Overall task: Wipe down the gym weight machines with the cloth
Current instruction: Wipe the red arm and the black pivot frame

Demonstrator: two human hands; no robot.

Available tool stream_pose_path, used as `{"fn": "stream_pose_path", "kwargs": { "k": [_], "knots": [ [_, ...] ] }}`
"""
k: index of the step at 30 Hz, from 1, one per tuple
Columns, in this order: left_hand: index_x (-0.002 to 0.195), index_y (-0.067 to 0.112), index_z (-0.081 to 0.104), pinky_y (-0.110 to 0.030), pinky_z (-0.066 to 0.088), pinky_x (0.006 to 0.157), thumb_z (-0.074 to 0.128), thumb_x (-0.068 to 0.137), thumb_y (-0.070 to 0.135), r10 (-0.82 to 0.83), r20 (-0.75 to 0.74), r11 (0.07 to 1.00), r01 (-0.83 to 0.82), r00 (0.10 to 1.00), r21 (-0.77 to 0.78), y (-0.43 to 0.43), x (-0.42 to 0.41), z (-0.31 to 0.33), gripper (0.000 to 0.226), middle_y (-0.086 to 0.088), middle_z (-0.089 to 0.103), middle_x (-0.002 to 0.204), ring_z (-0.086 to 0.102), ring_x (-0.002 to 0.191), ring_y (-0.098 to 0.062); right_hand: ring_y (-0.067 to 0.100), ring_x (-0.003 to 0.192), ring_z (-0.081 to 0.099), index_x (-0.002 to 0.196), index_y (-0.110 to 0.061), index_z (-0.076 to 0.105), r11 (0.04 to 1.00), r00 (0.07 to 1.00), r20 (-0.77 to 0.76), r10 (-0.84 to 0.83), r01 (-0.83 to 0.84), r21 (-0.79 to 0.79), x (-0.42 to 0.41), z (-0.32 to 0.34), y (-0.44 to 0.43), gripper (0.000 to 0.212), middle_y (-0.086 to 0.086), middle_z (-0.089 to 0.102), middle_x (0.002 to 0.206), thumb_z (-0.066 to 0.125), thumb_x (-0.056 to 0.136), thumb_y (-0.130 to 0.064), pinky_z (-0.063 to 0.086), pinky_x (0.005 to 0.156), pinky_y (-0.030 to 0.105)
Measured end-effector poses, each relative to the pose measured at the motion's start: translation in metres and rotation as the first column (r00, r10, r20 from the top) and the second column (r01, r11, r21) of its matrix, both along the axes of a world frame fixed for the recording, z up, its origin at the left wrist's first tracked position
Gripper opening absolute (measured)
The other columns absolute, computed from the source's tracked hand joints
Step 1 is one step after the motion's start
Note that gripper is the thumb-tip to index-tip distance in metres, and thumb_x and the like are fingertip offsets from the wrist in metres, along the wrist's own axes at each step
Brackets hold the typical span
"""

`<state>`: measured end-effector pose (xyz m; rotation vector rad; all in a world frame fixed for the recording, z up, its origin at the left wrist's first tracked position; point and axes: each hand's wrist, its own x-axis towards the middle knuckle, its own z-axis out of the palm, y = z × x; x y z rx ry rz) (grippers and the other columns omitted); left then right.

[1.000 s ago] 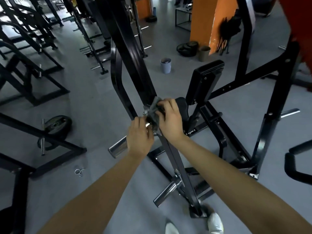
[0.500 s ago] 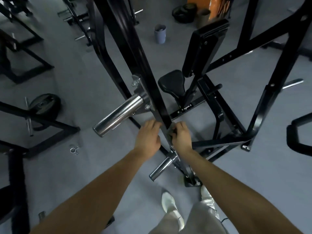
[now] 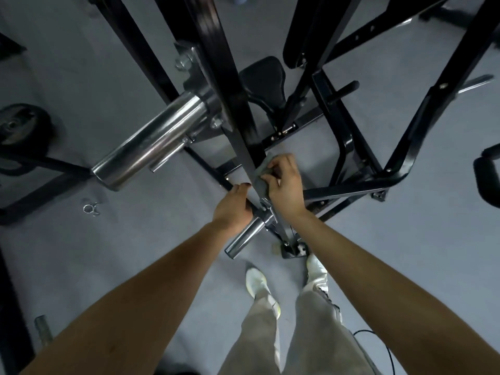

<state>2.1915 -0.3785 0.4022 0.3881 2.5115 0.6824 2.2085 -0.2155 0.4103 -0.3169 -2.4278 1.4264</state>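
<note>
Weight machine (image 3: pixel 349 136) steel fills my feed from top to bottom. At the far left edge a dark weight plate (image 3: pixel 19 125) leans on the grey floor (image 3: pixel 94 77), and below it, lower left of centre, a small spring clip (image 3: pixel 92 208) lies loose. Next comes a thick chrome sleeve (image 3: pixel 151 142) jutting down-left from the black beam (image 3: pixel 232 104) that runs down the middle of the frame.

The left hand (image 3: pixel 232 209) sits at the beam's left edge, just above a short chrome peg (image 3: pixel 246 236). Its fingers are curled, but I cannot tell whether they clasp the steel or only rest against it.

On the beam's right side, just right of centre, is the grey cloth (image 3: pixel 261 174), bunched and pressed to the metal. The right hand (image 3: pixel 284 188) grasps it, thumb and fingers pinched into the fabric.

Above the hands a black padded seat (image 3: pixel 262 77) shows behind the beam. Below them two pale shoes (image 3: pixel 257 282) stand by the beam's foot. Further right, the weight machine spreads its slanted black struts (image 3: pixel 405 169), and a thin cable (image 3: pixel 384 345) loops at the lower right.
</note>
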Motion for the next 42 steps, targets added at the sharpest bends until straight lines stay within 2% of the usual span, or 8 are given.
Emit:
{"fn": "stream_pose_path", "kwargs": {
  "k": [11,18,21,23,28,32,38,42],
  "knots": [
    [0.156,0.021,0.036,-0.043,0.049,0.104,0.048,0.096,0.004,0.015,0.095,0.999,-0.019,0.995,0.04,-0.002,0.025,-0.021,0.064,-0.005,0.05,0.145,0.058,0.122,-0.026,0.017,0.092,0.061,0.1,-0.013,0.059,0.983,0.787,0.604,-0.125,0.183,-0.034,0.047,-0.127,0.016,0.03,0.0,0.052,0.119,0.066,0.084,0.012,0.058,0.094,0.036],
    [0.15,0.019,0.048,-0.042,0.05,0.103,0.052,0.096,0.005,0.104,-0.064,0.979,-0.091,0.993,0.182,-0.013,0.021,0.045,0.055,-0.004,0.056,0.137,0.061,0.117,-0.021,0.024,0.088,0.059,0.094,-0.014,0.054,0.988,0.944,0.307,-0.119,0.142,-0.054,0.032,-0.023,-0.008,0.03,0.005,0.057,0.101,0.053,0.084,0.014,0.055,0.077,0.029],
    [0.136,0.021,0.06,-0.033,0.054,0.098,0.054,0.097,0.007,0.221,-0.19,0.934,-0.152,0.957,0.322,-0.015,0.014,0.093,0.042,0.004,0.064,0.125,0.064,0.105,-0.012,0.022,0.092,0.062,0.101,-0.021,0.053,0.996,0.992,0.125,-0.026,0.036,-0.084,0.0,0.047,-0.011,0.032,0.006,0.061,0.102,0.054,0.088,0.008,0.057,0.08,0.045],
    [0.126,0.019,0.066,-0.019,0.051,0.089,0.055,0.096,0.006,0.279,-0.341,0.912,-0.137,0.898,0.386,-0.022,0.013,0.137,0.035,0.003,0.069,0.114,0.064,0.097,-0.006,0.021,0.098,0.062,0.105,-0.021,0.053,0.996,0.999,-0.037,0.03,-0.033,-0.083,-0.019,0.106,-0.016,0.03,0.005,0.059,0.107,0.055,0.092,0.006,0.056,0.086,0.046],
    [0.114,0.008,0.067,-0.037,0.046,0.085,0.055,0.082,0.005,0.246,-0.758,0.959,-0.038,0.604,0.28,-0.058,0.006,0.214,0.034,-0.008,0.064,0.113,0.057,0.102,-0.025,0.018,0.109,0.057,0.11,-0.008,0.062,0.959,0.88,-0.404,0.251,-0.168,0.23,-0.045,0.219,-0.052,0.023,0.003,0.062,0.118,0.062,0.091,0.003,0.047,0.095,0.025],
    [0.117,0.018,0.064,-0.042,0.042,0.084,0.055,0.096,0.021,0.358,-0.742,0.908,-0.396,0.566,0.136,-0.092,-0.007,0.218,0.023,-0.003,0.064,0.118,0.056,0.106,-0.028,0.029,0.126,0.06,0.13,-0.004,0.066,0.73,0.843,-0.193,0.502,-0.293,0.618,-0.065,0.193,-0.078,0.041,0.011,0.067,0.131,0.057,0.089,-0.005,0.048,0.109,0.043],
    [0.124,0.016,0.064,-0.044,0.052,0.083,0.033,0.105,0.035,0.351,-0.636,0.924,-0.363,0.687,0.118,-0.128,0.011,0.195,0.041,-0.006,0.069,0.111,0.063,0.099,-0.031,0.027,0.15,0.038,0.149,-0.002,0.052,0.789,0.831,-0.237,0.503,-0.329,0.519,-0.02,0.153,-0.123,0.063,0.012,0.049,0.157,0.048,0.086,-0.005,0.03,0.125,0.04],
    [0.13,0.017,0.056,-0.046,0.051,0.095,0.029,0.095,0.042,0.628,-0.41,0.778,-0.517,0.661,0.358,-0.122,0.017,0.207,0.052,-0.005,0.07,0.118,0.066,0.107,-0.032,0.023,0.148,0.038,0.142,-0.002,0.06,0.674,0.77,-0.19,0.61,-0.377,0.635,0.008,0.165,-0.163,0.065,0.009,0.057,0.15,0.059,0.08,-0.02,0.011,0.13,0.032]
  ]
}}
